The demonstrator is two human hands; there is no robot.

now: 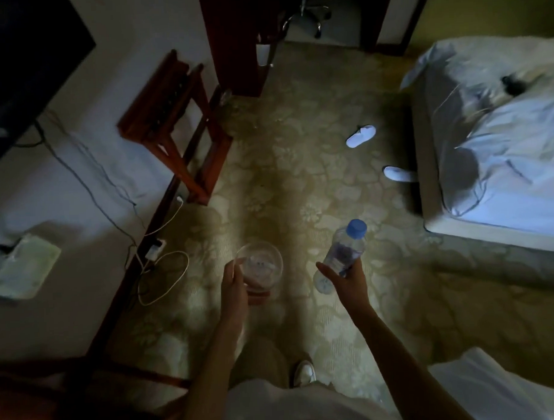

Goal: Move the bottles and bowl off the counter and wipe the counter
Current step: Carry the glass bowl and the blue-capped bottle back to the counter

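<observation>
My left hand point(236, 285) grips a clear glass bowl point(266, 263) by its near rim, holding it above the carpet. In my right hand point(344, 278) is a clear plastic water bottle point(343, 251) with a blue cap, tilted with the cap pointing up and right. Both are held out in front of me over the patterned floor. A dark wooden counter edge point(40, 400) shows at the bottom left corner; its top is mostly out of view.
A wooden luggage rack point(175, 125) stands by the left wall. Cables and a charger point(158, 264) lie on the floor along the skirting. Two white slippers point(361, 136) lie beside the bed point(500, 158) at right. A TV point(19, 61) hangs at top left.
</observation>
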